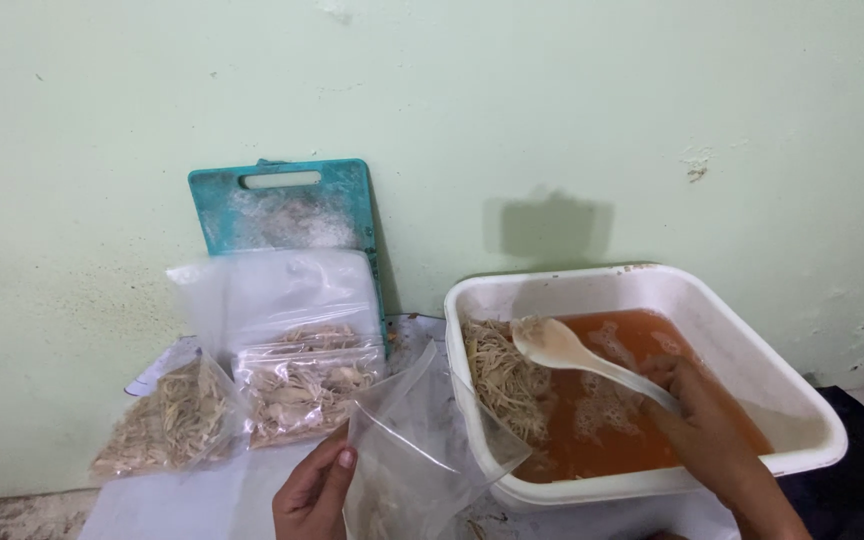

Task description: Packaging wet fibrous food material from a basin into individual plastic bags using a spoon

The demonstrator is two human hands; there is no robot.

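- In the head view, our left hand (314, 495) pinches the near edge of a clear plastic bag (414, 455), thumb on top, fingers closed on the film; the bag stands open with its mouth leaning against the tub wall to the right of that hand.
- Our right hand (709, 425) is wrapped around the handle of a pale plastic spoon (564, 347), holding it firmly; the bowl of the spoon sits up and to the left of the hand, raised above the liquid.
- Under the right hand lies a white rectangular tub (802, 400) filled with orange-brown liquid (632, 400).
- A heap of shredded pale strands (500, 378) rests at the tub's left end, just below the spoon's bowl and between our two hands.
- Beyond the left hand, up and to the left, several filled clear bags of shreds (297, 385) lie against each other on the white surface (202, 500).
- Behind those bags, a teal cutting board (282, 205) leans upright on the pale green wall (552, 120).
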